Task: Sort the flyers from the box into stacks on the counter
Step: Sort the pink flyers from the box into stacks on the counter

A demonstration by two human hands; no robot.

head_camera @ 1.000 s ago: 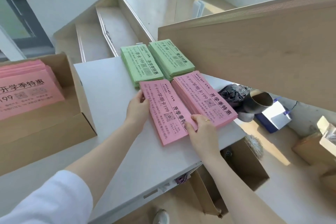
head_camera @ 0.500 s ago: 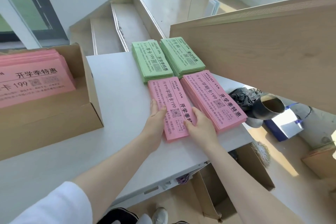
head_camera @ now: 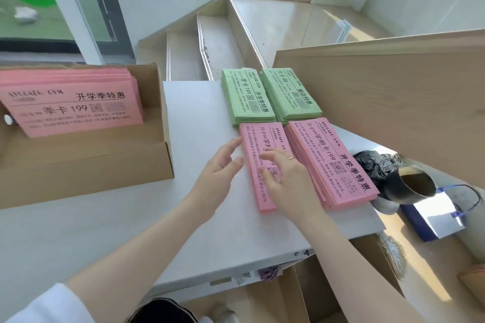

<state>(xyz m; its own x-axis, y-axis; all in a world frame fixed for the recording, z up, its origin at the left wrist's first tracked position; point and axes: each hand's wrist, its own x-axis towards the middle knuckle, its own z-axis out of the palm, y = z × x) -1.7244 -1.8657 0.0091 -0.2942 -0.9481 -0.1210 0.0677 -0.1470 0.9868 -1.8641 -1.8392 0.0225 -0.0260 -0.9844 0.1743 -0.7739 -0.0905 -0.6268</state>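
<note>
White counter [head_camera: 110,231] runs beneath you, with a window behind it, steps dropping away beyond its far edge, and a wooden panel [head_camera: 393,102] rising on your right; on that counter four stacks already sit in a tight block. Two green stacks lie at the back, the left green stack [head_camera: 246,97] just beside the right green stack [head_camera: 290,94]; two pink ones lie in front, the thick pink stack [head_camera: 330,162] on the right and the thin pink stack [head_camera: 258,173] touching its left edge.

Your right hand [head_camera: 284,178] lies over the thin pink stack with fingers spread and fairly straight, holding nothing; whether it presses on the top sheet or hovers just above it, you cannot tell from this view. Your left hand [head_camera: 220,168] sits at that stack's left edge, fingers loose and extended toward the paper, gripping nothing.

Sorting looks partly done; four kinds are laid out, and the thin stack appears freshly squared. What remains is plain enough; the cardboard box [head_camera: 86,160] on your left holds a sizeable bundle of pink flyers [head_camera: 70,102] propped upright inside it, well apart from the stacks; these read differently from either pink stack on the counter, so they likely need a place of their own.
</note>
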